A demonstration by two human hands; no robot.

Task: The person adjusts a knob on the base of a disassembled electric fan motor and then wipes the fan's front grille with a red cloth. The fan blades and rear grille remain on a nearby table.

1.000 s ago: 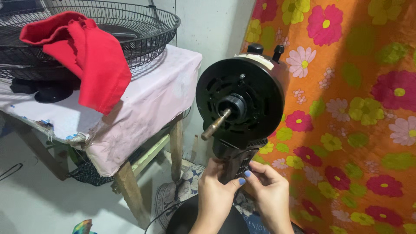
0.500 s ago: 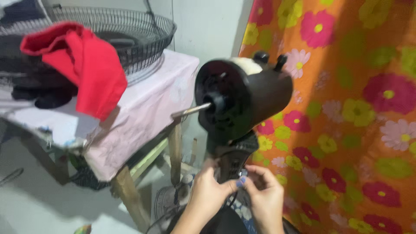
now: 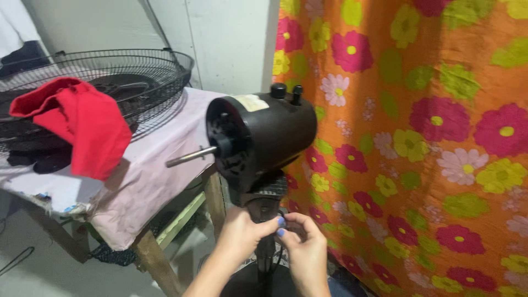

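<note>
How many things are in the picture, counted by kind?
Fan motor head, black, with bare metal shaft: 1
Wire fan guard: 1
Red cloth: 1
Covered wooden table: 1
Flowered orange curtain: 1
Hands at the fan neck, left hand and right hand: 2
Total: 7

The fan neck (image 3: 264, 212) is largely covered by the left hand (image 3: 242, 234) and right hand (image 3: 305, 250), so what is pinched between the fingertips cannot be told. The fan base is cut off by the lower edge. The wire guard (image 3: 137, 82) is partly hidden by the red cloth (image 3: 82, 126), and the table (image 3: 159, 159) is cropped at the left
</note>
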